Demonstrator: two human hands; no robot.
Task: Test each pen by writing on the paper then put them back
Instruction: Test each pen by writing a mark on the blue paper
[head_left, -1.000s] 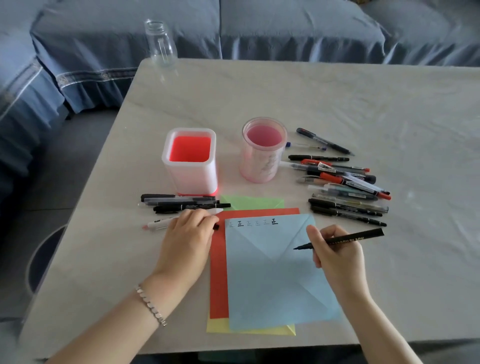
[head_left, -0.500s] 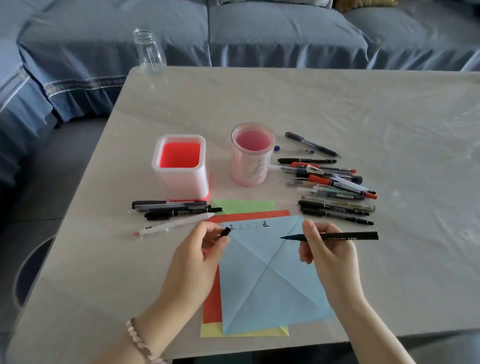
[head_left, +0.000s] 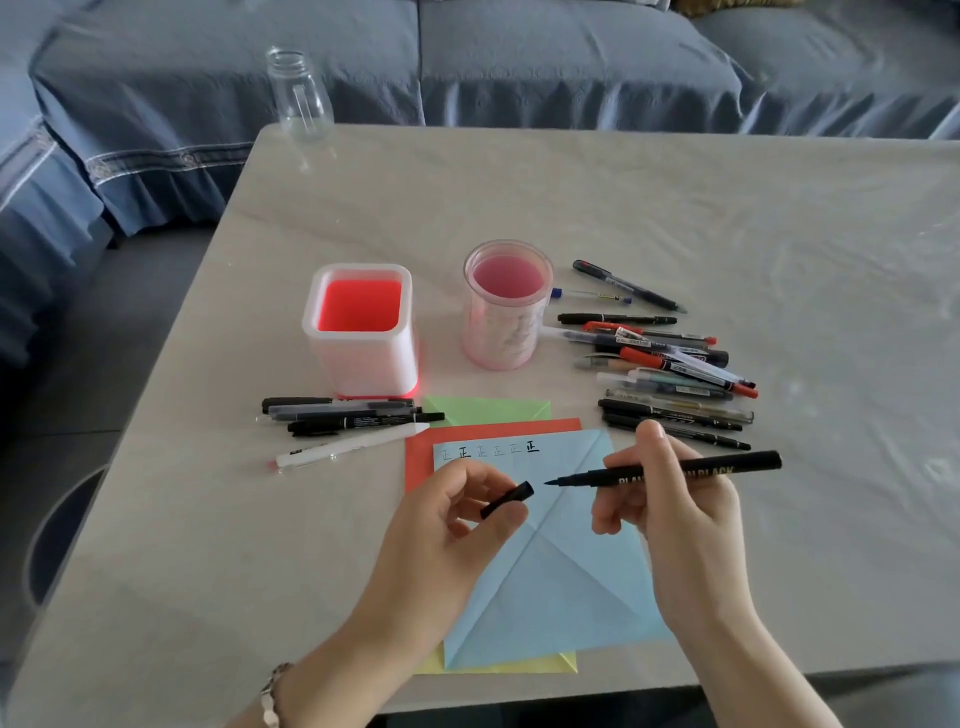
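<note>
Recapping step: right hand (head_left: 675, 519) pinches the uncapped black pen (head_left: 670, 470), left hand (head_left: 447, 525) pinches its cap (head_left: 506, 500) above the blue paper (head_left: 550, 582); next, cap meets tip squarely.

Lettering on the pen (head_left: 737, 466) lies partly behind fingers (head_left: 655, 451).

Black pen (head_left: 675, 472), blue paper (head_left: 561, 582)

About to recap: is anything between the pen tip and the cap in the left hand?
Nothing visible. The black pen in the right hand points at the cap the left hand pinches; only a gap above the blue paper.
</note>
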